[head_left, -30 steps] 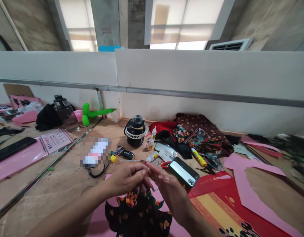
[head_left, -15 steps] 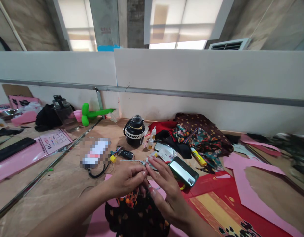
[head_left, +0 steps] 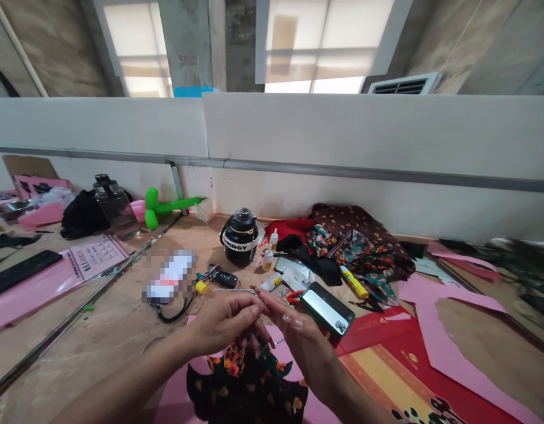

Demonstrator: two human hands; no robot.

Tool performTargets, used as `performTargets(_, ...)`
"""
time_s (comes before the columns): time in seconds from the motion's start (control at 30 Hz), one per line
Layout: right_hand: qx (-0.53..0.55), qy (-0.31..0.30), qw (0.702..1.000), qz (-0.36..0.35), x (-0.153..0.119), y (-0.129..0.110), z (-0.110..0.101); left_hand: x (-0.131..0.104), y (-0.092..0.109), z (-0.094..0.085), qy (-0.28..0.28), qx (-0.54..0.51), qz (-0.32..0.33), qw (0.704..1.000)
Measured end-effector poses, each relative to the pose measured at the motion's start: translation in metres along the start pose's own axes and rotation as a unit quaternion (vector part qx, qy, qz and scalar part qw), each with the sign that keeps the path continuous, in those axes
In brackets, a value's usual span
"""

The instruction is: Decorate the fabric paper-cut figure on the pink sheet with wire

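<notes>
My left hand is over the dark cloth piece, its fingers bent and the thumb lying along them; whatever they pinch is hidden. Beside it my right hand is turned edge-on with fingers stretched out, their tips touching or nearly touching my left fingers. Below both hands lies a cut-out of black cloth with tan spots, joined at the top by an orange floral piece. Pink paper is underneath. A thin twisted grey-white cord shows behind my hands.
Past my hands stand a black jug and small dropper bottles. A phone, a yellow glue tube, car keys and heaped patterned cloth lie around. Red paper and pink offcuts are at right.
My right hand has rotated edge-on and dropped slightly, uncovering a small tube and something red behind it. More of the cloth cut-out shows. My left hand has barely moved.
</notes>
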State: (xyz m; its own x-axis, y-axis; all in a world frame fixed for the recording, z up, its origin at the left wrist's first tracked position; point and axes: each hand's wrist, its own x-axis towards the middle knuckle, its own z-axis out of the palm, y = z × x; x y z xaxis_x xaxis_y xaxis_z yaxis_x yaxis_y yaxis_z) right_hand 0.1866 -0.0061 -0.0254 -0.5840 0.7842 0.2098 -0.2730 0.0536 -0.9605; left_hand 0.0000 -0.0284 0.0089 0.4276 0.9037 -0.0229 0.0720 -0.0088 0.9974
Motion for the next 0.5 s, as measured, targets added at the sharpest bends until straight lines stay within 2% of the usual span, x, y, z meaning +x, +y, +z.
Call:
performTargets(0.13, -0.169, -0.015, 0.984, -0.051, -0.001, -0.002, -0.005, 0.000, 0.000, 0.000, -0.003, -0.003, 0.001, 1.000)
performTargets(0.23, -0.218, -0.018, 0.974, -0.065, -0.001, -0.005, -0.006, 0.001, -0.001, 0.000, -0.003, -0.006, 0.002, 1.000)
performTargets(0.33, -0.196, -0.017, 0.979, -0.059, 0.000, -0.002, -0.006, 0.002, -0.003, 0.000, -0.003, -0.009, -0.001, 1.000)
performTargets(0.5, -0.074, 0.004, 0.997, -0.028, 0.000, 0.009, -0.005, 0.003, -0.004, -0.001, 0.000, -0.017, -0.005, 1.000)
